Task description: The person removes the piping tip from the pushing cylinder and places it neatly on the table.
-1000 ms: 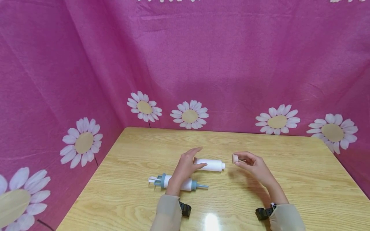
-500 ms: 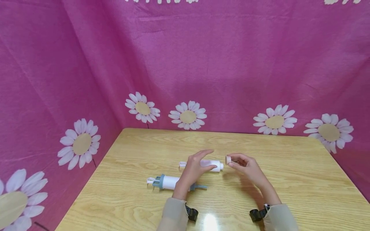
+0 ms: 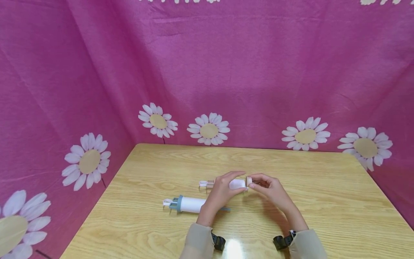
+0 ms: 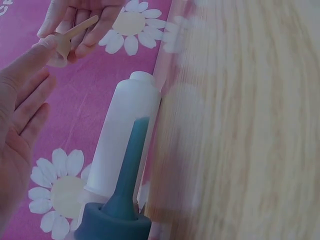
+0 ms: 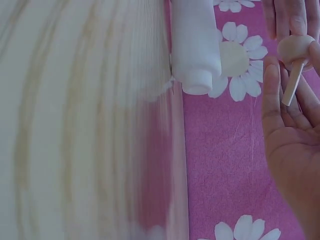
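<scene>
A beige nozzle cap with a thin spout is pinched between the thumb and fingers of my right hand; its wide end faces left. My left hand reaches to that wide end. The left thumb appears to touch the cap in the left wrist view, with the other fingers straight. Behind the left hand lies a white syringe-like tube with a pinkish handle end and a bare neck. Nearer me lies a similar tube with blue-green ends and a spout, partly hidden by the left wrist.
Both tubes lie on a wood-grain table. A pink curtain with white flowers hangs along its back and left sides. Each wrist wears a black camera strap.
The left hand has moved right along the white tube, uncovering its handle end. The right hand has moved left with the nozzle cap, and the two hands have come together.
</scene>
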Demonstrator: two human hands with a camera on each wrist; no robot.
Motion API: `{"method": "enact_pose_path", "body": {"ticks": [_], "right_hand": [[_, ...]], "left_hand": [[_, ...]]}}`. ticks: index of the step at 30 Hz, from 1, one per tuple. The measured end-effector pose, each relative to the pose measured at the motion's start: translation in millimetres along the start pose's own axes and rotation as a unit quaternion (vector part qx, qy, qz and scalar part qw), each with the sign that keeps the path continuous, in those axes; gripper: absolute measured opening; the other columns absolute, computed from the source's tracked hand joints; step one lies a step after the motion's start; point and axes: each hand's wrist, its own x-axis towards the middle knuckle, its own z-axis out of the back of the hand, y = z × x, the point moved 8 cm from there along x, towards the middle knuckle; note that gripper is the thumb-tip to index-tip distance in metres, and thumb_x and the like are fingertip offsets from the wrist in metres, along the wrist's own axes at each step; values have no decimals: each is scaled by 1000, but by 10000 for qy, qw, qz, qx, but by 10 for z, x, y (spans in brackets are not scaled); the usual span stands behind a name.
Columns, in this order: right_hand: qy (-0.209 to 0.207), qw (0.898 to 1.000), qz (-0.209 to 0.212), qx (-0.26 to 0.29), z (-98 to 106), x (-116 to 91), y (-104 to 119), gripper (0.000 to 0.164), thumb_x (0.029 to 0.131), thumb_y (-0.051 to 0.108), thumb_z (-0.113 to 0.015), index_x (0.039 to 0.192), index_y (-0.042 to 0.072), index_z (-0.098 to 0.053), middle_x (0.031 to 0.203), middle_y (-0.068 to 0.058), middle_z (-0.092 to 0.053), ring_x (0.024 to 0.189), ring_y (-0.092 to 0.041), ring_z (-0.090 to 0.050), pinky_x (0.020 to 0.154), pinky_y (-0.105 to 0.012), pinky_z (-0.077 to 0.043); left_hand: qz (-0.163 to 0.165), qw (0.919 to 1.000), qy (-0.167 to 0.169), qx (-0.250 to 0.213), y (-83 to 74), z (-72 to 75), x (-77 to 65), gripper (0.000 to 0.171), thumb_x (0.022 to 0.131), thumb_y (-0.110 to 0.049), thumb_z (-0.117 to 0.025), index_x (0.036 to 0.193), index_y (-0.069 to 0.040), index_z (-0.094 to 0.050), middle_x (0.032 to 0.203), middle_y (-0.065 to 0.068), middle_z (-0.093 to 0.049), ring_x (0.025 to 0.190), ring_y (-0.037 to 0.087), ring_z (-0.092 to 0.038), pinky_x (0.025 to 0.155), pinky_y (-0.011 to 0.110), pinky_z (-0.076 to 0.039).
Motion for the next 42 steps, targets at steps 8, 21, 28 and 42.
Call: {"method": "enact_pose_path", "body": {"ticks": [8, 21, 28, 42], "right_hand": [[170, 9997, 30, 171, -37, 1, 11, 32, 94, 22, -66, 120, 3, -65, 108, 4, -69, 94, -4, -65, 82, -28, -57], [103, 9987, -229, 444, 48, -15, -94, 42, 105, 30, -45, 129, -2, -58, 118, 9, -68, 101, -8, -69, 97, -30, -53], [186, 9959, -464, 755, 65, -33, -208, 48, 105, 33, -44, 126, -9, -56, 105, -6, -72, 94, -9, -69, 91, -21, -54], [137, 9968, -402, 672, 27, -35, -170, 42, 102, 28, -52, 108, -13, -58, 85, 10, -67, 81, -5, -66, 82, -32, -59]], "left_hand": [[-230, 9997, 60, -22, -19, -13, 5, 38, 85, -23, -76, 121, -14, -69, 120, 2, -72, 113, 16, -67, 97, 25, -53], [-403, 9989, -235, 80, -56, 88, 38, 35, 81, -21, -79, 115, -12, -72, 113, 4, -74, 107, 17, -70, 93, 24, -55], [-538, 9977, -386, 136, -81, 153, 34, 35, 81, -21, -79, 114, -10, -72, 112, 4, -74, 106, 16, -70, 94, 21, -54], [-354, 9987, -336, 154, -59, 165, -12, 37, 81, -24, -79, 115, -12, -72, 111, 2, -74, 105, 15, -70, 94, 21, -54]]}}
